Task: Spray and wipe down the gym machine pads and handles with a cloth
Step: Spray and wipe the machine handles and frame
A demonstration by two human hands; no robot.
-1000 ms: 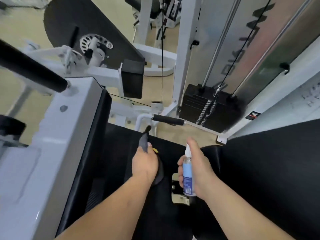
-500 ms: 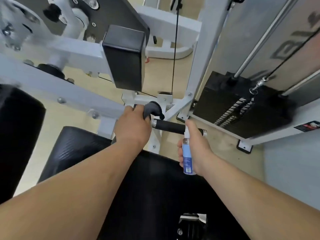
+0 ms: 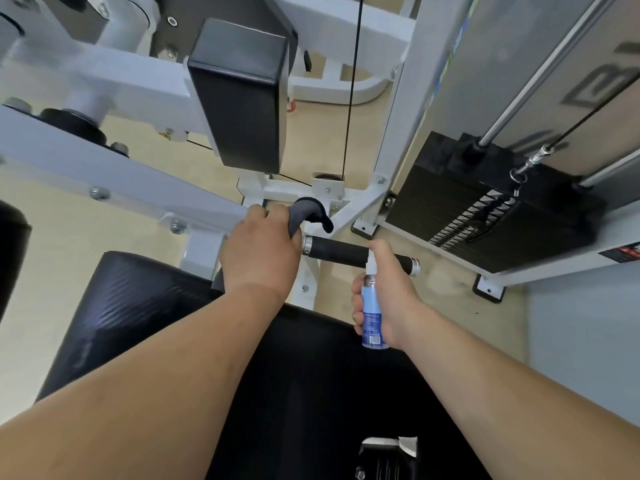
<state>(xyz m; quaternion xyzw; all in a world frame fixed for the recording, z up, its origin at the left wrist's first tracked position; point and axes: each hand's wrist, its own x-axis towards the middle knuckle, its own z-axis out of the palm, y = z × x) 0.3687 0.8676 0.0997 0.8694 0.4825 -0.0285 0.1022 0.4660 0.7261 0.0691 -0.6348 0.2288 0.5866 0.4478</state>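
**Spraying at the grip handle**

Head view: black handle with chrome collars at both ends. Lying near-horizontal, long axis left to right, free end pointing right toward weight stack. Sitting just past front edge of black seat pad. Gripping grey cloth in left hand at handle's left end. Holding blue spray bottle upright in right hand, white nozzle up, overlapping handle's right half.

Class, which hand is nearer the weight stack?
Right. The right hand, holding the spray bottle, is left of the weight stack; the left hand, with the cloth, farther left.
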